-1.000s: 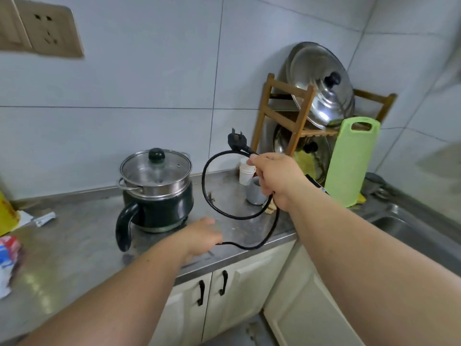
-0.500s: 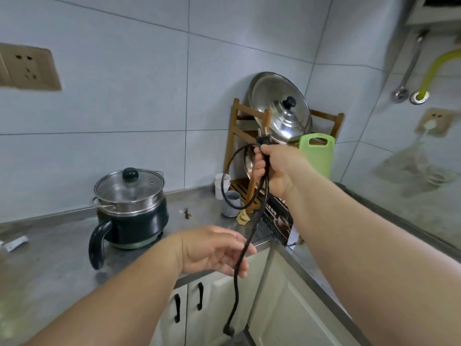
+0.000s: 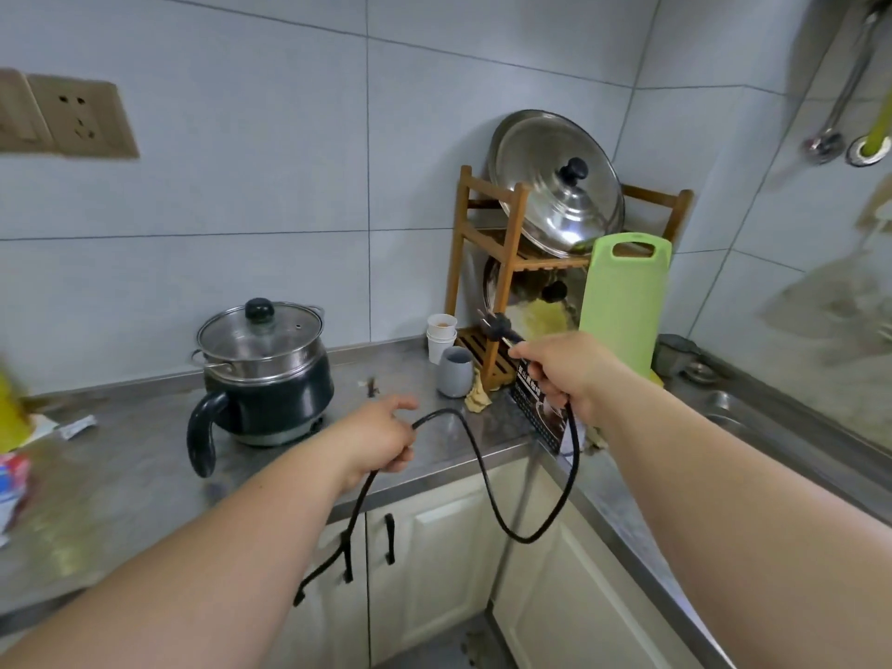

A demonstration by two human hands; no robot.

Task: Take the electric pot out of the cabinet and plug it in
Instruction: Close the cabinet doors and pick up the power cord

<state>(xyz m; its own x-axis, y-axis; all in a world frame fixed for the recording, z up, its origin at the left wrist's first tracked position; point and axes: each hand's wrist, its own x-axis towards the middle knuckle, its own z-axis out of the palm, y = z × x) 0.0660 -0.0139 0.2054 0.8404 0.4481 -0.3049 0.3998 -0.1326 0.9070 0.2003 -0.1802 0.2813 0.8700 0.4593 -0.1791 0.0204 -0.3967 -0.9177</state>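
Observation:
The dark green electric pot [image 3: 270, 383] with a glass lid stands on the steel counter [image 3: 120, 475], its black handle pointing toward me. A black power cord [image 3: 487, 494] hangs in a loop in front of the cabinet doors. My right hand [image 3: 564, 369] grips the cord just behind its wall plug [image 3: 499, 327], which points up and left. Lower and to the left, my left hand [image 3: 381, 437] holds the cord further along. The cord's free end dangles below that hand. A wall socket [image 3: 79, 118] sits on the tiles at the upper left.
A wooden rack [image 3: 507, 263] with steel lids stands at the counter's back corner, beside a green cutting board [image 3: 622, 301], stacked paper cups [image 3: 440, 335] and a grey cup [image 3: 454, 371]. A dark box [image 3: 540, 408] lies under my right hand. The sink [image 3: 782, 437] is at right.
My left hand has closed on the cord that it was only reaching for. My right hand came down from in front of the rack, so the cord now loops between both hands.

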